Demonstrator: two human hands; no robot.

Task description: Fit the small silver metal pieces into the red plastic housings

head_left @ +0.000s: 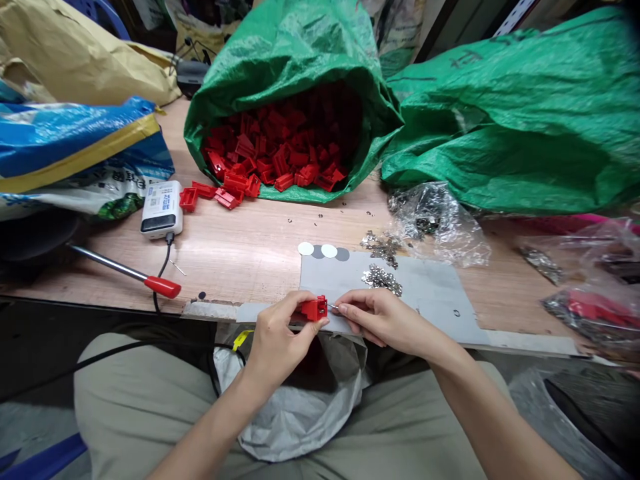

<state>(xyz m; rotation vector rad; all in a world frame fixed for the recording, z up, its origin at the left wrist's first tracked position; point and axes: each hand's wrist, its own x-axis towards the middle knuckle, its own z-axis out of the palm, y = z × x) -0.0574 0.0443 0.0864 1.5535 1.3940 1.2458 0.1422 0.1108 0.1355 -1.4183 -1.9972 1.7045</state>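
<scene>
My left hand (pixel 280 337) pinches a small red plastic part (pixel 314 309) at the near edge of the wooden table (pixel 240 247). My right hand (pixel 375 315) is closed in a pinch on a tiny metal piece (pixel 333 307) that touches the right side of the red part. Both hands hover over a grey sheet (pixel 430 293) with a small heap of metal clips (pixel 381 278) on it. An open green sack (pixel 295 60) farther back holds a pile of the same red parts (pixel 280 143), and a few red parts (pixel 215 193) lie spilled beside it.
A white device with a cable (pixel 161 208) and a red-handled screwdriver (pixel 125 271) lie at left. Clear bags of metal pieces (pixel 435 217) sit at right, a second green sack (pixel 520 113) behind them. A grey bag (pixel 300 400) rests on my lap. Blue and tan sacks are at far left.
</scene>
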